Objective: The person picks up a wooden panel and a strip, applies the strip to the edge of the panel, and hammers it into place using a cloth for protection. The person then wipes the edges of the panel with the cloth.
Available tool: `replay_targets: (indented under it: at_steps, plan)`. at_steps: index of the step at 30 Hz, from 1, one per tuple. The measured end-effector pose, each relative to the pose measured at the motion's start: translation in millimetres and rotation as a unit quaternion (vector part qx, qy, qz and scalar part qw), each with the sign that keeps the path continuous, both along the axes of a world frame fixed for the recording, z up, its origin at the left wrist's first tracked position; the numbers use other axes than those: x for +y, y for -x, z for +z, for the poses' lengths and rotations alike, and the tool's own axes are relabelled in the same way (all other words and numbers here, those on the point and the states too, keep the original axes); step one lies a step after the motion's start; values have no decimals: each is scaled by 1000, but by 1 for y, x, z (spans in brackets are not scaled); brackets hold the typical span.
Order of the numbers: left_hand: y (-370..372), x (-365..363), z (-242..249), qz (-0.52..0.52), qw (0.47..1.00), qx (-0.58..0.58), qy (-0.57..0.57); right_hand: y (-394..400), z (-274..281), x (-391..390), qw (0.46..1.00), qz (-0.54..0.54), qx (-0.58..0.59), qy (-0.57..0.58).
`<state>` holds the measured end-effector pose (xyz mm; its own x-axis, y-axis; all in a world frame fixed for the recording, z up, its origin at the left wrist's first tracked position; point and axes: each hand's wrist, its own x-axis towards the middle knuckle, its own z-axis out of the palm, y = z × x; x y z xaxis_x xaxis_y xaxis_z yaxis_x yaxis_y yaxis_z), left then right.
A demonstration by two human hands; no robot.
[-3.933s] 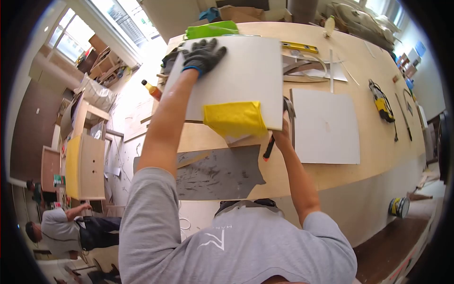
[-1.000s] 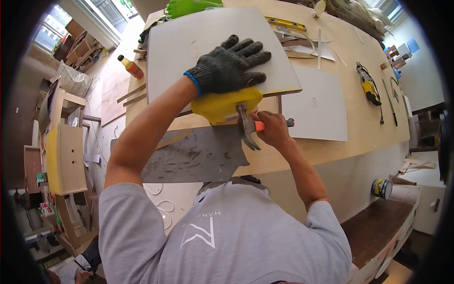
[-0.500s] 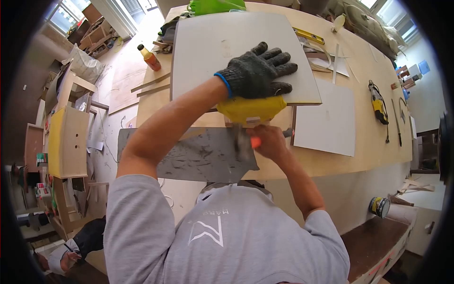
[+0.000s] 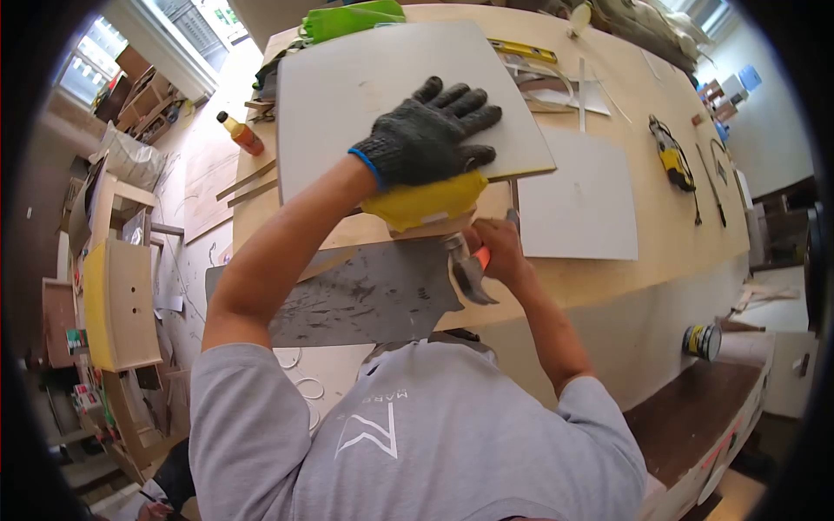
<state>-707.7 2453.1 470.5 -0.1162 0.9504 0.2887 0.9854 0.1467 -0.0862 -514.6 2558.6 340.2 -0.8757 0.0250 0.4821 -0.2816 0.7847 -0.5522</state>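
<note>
My left hand (image 4: 430, 135), in a dark knit glove with a blue cuff, lies with spread fingers on a white panel (image 4: 330, 95). Below its palm a yellow piece (image 4: 426, 201) sits at the panel's near edge, on a light wooden part (image 4: 434, 227). My bare right hand (image 4: 499, 247) is wrapped round the orange handle of a hammer (image 4: 469, 271). The hammer's metal head is just below the wooden part, apart from it, with the claw toward my body. A grey scuffed sheet (image 4: 365, 291) lies along the table's near edge.
A second white panel (image 4: 578, 200) lies right of my hands. Farther right is a yellow-black power tool (image 4: 671, 156). A yellow level (image 4: 523, 50) lies behind the panel. A bottle (image 4: 241, 134) and wood strips (image 4: 248, 187) are at the left. Part of another person (image 4: 156, 504) shows at lower left.
The view has shifted, so the table appears farther left. The hammer head, blurred before, is now clear and lower, nearer my body. My left hand stays spread on the panel.
</note>
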Motion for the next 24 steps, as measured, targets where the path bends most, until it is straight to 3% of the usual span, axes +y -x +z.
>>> replay_targets:
  at_steps: [4, 7, 11, 16, 19, 23, 24]
  plan:
    - [5, 3, 4, -5, 1000, 15, 3, 0, 11, 11, 994, -91, 11, 53]
    - [-2, 1, 2, -8, 1000, 10, 8, -2, 12, 17, 998, -25, -34, -39]
    - [-3, -1, 7, -5, 1000, 3, 25, -6, 12, 16, 996, -19, 0, 92]
    - [-6, -1, 11, -4, 999, 10, 31, -1, -4, 29, 995, -85, 17, 56]
    - [-5, 0, 10, -9, 999, 15, 38, 0, -3, 34, 999, -35, 12, 9]
    - [-4, -3, 9, -16, 1000, 3, 14, -2, -6, 35, 992, -53, 1, 116]
    - [-4, -2, 9, -17, 1000, 13, 22, -3, 1, 30, 994, -10, 17, 112]
